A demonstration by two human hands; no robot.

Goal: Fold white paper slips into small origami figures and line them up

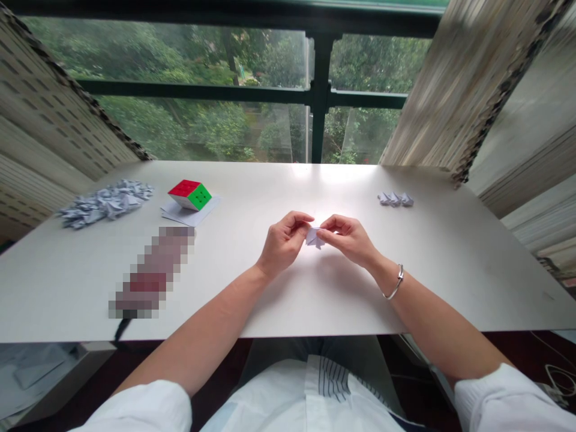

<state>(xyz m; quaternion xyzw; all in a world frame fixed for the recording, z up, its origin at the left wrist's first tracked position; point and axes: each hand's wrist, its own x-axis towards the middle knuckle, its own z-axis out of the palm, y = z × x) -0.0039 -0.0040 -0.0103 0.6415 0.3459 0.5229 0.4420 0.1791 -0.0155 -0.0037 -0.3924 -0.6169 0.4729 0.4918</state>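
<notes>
A small folded piece of white paper (314,236) is held just above the white table (288,300), near its middle. My left hand (284,243) pinches its left side with thumb and fingers closed. On the paper's right side my right hand (347,239), with a silver bracelet at the wrist, is pinched closed too. Most of the paper is hidden between the fingertips.
A heap of folded white paper pieces (105,204) lies at the far left. A cube puzzle (190,195) with red and green faces sits on a stack of paper sheets (191,213). A few folded pieces (395,199) lie at the far right. A blurred-out object (153,273) lies left of my arm.
</notes>
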